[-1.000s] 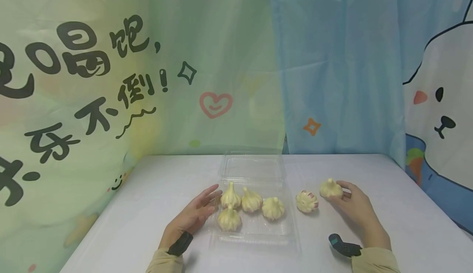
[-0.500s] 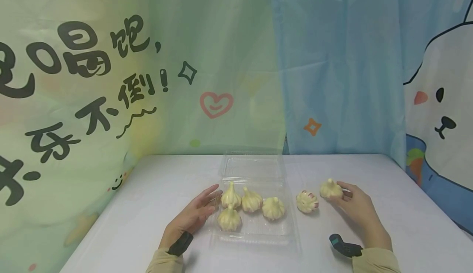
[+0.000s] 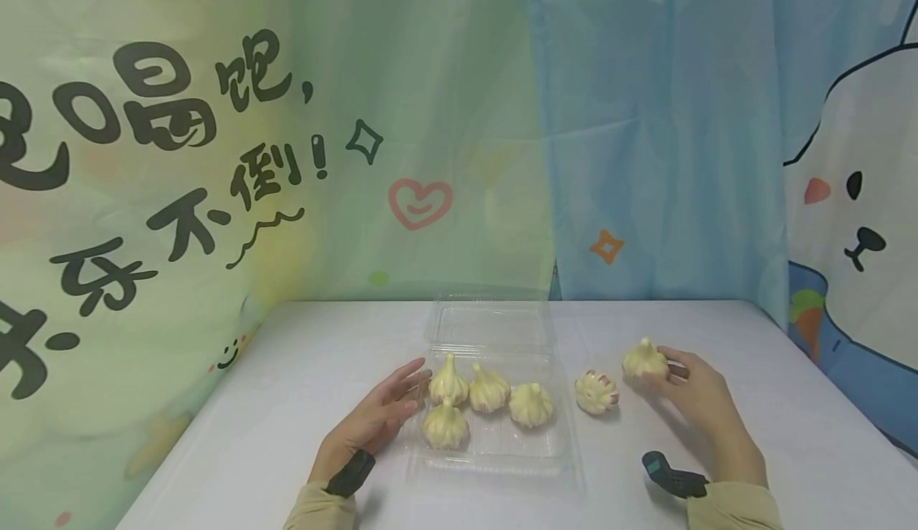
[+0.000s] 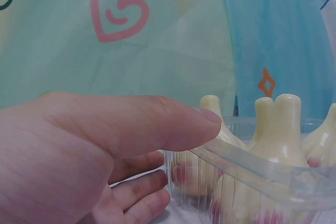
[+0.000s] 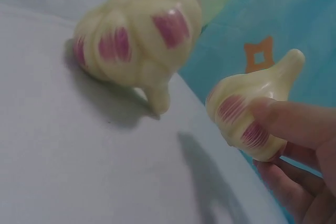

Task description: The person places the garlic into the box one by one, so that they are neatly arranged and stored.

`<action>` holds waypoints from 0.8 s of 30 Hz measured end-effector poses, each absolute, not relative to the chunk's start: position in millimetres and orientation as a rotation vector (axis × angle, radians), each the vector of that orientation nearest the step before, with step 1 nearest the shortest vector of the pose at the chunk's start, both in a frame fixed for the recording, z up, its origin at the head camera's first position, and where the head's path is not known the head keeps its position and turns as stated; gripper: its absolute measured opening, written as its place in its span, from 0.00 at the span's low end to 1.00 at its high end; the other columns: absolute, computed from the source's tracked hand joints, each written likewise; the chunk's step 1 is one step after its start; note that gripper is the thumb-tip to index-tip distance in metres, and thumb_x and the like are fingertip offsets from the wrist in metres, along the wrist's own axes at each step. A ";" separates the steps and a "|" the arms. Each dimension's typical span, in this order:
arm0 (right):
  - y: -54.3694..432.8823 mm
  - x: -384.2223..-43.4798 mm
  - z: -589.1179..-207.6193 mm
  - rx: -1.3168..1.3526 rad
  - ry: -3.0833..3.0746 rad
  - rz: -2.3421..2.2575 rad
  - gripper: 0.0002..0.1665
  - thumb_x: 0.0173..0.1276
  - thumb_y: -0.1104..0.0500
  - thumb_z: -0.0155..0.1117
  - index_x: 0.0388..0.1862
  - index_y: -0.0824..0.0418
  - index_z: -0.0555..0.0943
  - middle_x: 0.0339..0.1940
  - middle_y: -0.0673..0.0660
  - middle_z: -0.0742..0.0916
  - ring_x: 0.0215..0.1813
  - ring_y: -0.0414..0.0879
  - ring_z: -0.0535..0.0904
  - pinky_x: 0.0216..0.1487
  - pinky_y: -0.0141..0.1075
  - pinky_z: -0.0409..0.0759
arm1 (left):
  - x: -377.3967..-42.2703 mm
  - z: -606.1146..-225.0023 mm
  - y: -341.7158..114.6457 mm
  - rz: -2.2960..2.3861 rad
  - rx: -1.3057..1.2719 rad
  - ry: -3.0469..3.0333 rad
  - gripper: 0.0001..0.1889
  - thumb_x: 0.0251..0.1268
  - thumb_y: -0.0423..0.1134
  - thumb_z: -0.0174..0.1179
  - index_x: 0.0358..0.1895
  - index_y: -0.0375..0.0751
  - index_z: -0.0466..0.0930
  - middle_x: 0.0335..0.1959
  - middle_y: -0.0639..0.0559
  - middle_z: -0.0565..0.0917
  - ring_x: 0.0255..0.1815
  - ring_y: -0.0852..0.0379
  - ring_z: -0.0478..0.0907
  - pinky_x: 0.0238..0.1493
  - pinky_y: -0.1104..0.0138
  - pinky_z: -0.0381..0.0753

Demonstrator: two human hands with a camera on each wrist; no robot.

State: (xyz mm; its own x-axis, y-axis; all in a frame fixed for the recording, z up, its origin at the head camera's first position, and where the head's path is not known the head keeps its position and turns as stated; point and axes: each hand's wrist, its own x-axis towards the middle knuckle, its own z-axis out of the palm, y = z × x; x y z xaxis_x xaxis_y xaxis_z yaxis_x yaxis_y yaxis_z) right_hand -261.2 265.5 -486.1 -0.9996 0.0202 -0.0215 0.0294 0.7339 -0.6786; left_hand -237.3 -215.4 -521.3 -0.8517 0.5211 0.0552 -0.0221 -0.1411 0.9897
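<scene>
My right hand point(image 3: 699, 393) pinches a pale garlic bulb point(image 3: 645, 359) between thumb and fingers. Its stem points up, and in the right wrist view the held bulb point(image 5: 247, 108) shows purple patches and hangs off the table with a shadow below. Just left of it, another garlic bulb point(image 3: 596, 392) lies tipped over on the table. A clear plastic box point(image 3: 502, 444) with its lid folded back holds several garlic bulbs, mostly toward its left side. At the box's left wall is my left hand point(image 3: 374, 412), fingers relaxed, with the thumb point(image 4: 173, 124) at the rim.
The box's raised clear lid point(image 3: 491, 324) lies toward the back of the white table point(image 3: 344, 331). A printed curtain point(image 3: 430, 115) hangs behind the table's far edge. Each wrist wears a dark camera strap.
My right hand has lifted slightly, raising the garlic bulb a little up and to the right. My left hand, the box and the other bulbs stay where they were.
</scene>
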 end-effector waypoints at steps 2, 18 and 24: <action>264.7 -261.2 -482.3 0.029 2.926 -1.151 0.52 0.64 0.33 0.55 0.73 0.68 0.56 0.69 0.78 0.62 0.66 0.72 0.63 0.60 0.61 0.69 | -237.5 -520.9 -215.7 2.051 0.558 1.772 0.42 0.66 0.35 0.57 0.76 0.41 0.40 0.77 0.36 0.45 0.78 0.39 0.41 0.76 0.49 0.41; 239.1 -252.0 -438.7 -0.202 3.067 -1.181 0.48 0.62 0.35 0.59 0.70 0.66 0.63 0.66 0.74 0.69 0.62 0.70 0.71 0.55 0.57 0.77 | -238.2 -523.3 -216.1 2.051 0.559 1.759 0.40 0.67 0.33 0.54 0.76 0.40 0.39 0.77 0.36 0.44 0.78 0.39 0.40 0.76 0.49 0.40; 220.4 -246.3 -419.8 -0.324 3.089 -1.214 0.46 0.63 0.36 0.61 0.69 0.66 0.66 0.63 0.71 0.73 0.60 0.67 0.75 0.53 0.51 0.80 | -236.6 -520.6 -215.3 2.048 0.578 1.767 0.41 0.67 0.33 0.54 0.76 0.38 0.38 0.77 0.34 0.43 0.77 0.38 0.39 0.76 0.50 0.41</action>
